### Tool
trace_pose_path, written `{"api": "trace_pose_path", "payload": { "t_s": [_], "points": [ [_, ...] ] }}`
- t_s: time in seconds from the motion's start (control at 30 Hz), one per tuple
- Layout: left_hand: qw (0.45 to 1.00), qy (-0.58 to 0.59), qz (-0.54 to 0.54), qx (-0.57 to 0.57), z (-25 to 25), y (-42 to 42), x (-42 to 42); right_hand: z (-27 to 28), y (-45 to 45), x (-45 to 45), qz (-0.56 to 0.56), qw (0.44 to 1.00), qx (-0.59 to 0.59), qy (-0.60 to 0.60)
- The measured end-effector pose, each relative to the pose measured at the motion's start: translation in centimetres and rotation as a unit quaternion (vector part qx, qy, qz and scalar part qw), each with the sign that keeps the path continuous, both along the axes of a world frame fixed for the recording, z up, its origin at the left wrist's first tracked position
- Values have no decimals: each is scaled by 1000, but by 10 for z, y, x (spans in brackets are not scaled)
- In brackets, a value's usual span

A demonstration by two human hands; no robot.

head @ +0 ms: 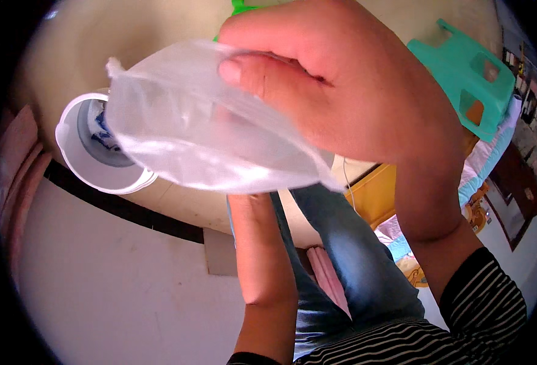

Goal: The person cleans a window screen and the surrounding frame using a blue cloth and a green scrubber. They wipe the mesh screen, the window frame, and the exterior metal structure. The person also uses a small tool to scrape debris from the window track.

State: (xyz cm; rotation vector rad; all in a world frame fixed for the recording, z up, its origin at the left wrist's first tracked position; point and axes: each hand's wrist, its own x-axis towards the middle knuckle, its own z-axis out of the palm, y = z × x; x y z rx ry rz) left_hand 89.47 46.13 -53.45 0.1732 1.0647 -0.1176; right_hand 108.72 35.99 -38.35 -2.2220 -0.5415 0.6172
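A translucent white plastic bag [177,118] spreads across the middle of the view. My right hand [336,86] pinches its upper rim between thumb and bent fingers. My left hand [238,141] shows only as a faint shape through the film, with the bare wrist coming out below the bag's lower edge. Whether those fingers are inside the bag or behind it, and what they hold, I cannot tell. Left of the bag stands a white bucket [70,146], its opening partly covered by the bag, with white and blue material inside.
A green plastic stool [466,84] stands on the right beside bedding [487,169] and a yellow wooden piece of furniture [375,191]. Pinkish fabric [20,155] hangs at the far left. A dark baseboard [122,200] runs along the white wall. A bright green object [245,8] shows behind my right hand.
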Motion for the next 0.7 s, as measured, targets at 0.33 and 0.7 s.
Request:
{"api": "trace_pose_path", "payload": {
  "t_s": [0.33,0.7],
  "points": [
    [1000,-5,-12,-28,-24,-13,-16,55,-12,-14,-56,998,-22,1],
    [999,3,-14,47,1,-13,18,56,-51,-51,50,997,-54,11]
  ]
}}
